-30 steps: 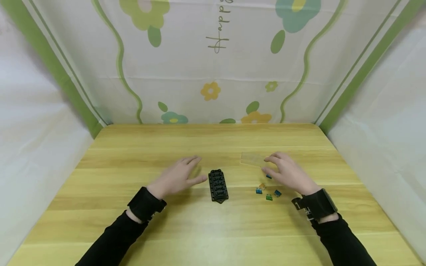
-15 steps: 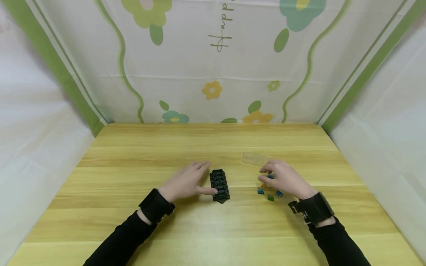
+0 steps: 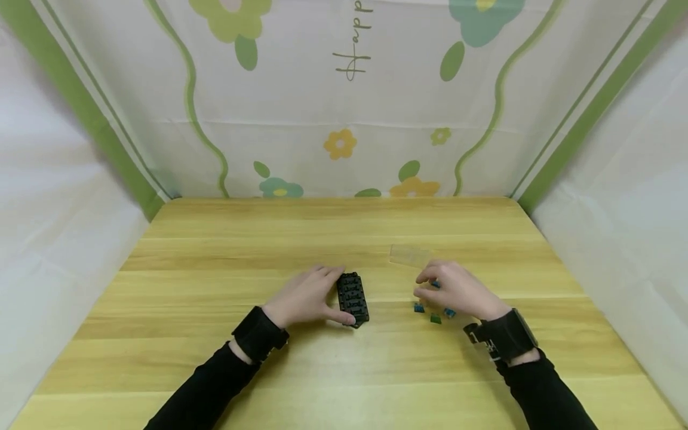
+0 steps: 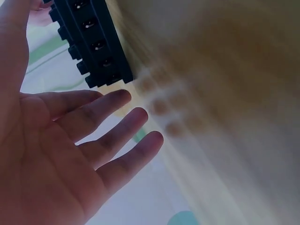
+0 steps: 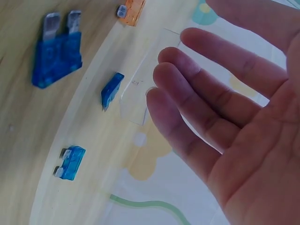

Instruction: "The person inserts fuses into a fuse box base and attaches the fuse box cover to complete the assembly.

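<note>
My left hand spans the left side of a black fuse block, index finger by its far end and thumb over its near end. In the left wrist view the hand's other fingers are stretched out, fingertips close to the block's end. Over a small group of blade fuses hovers my right hand, fingers loosely bent and nothing between them. Among the fuses are a green fuse, a blue fuse and, in the right wrist view, an orange fuse and another blue fuse.
A clear plastic cover lies flat just behind the right hand. The wooden table is bounded at the back by a flower-printed cloth, with white cloth on both sides.
My left hand has moved right, from beside the fuse block to around its left side, thumb now over the near end. The right hand has shifted slightly nearer, over the fuses.
</note>
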